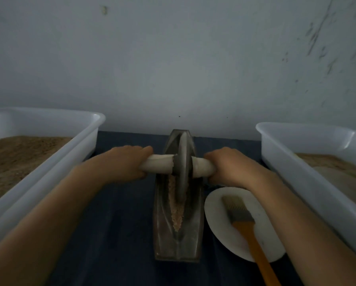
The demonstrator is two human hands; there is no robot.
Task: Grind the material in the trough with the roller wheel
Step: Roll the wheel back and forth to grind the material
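Item: I am gripping the wheel's (182, 166) axle with left hand (123, 162) and right hand (230, 164), wheel seated mid-trough (195, 230) over material (176, 211); uneven pressing risks tilting it, spilling grains.

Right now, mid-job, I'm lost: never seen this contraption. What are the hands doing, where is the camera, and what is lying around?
There is one picture, from a camera on the person's head, looking down. The left hand and right hand each grip one end of a pale handle running through a metal roller wheel. The wheel stands in a narrow metal trough holding pinkish-tan grains. Two white bins holding brownish material flank it. On the right, a white plate carries a brush with an orange handle.
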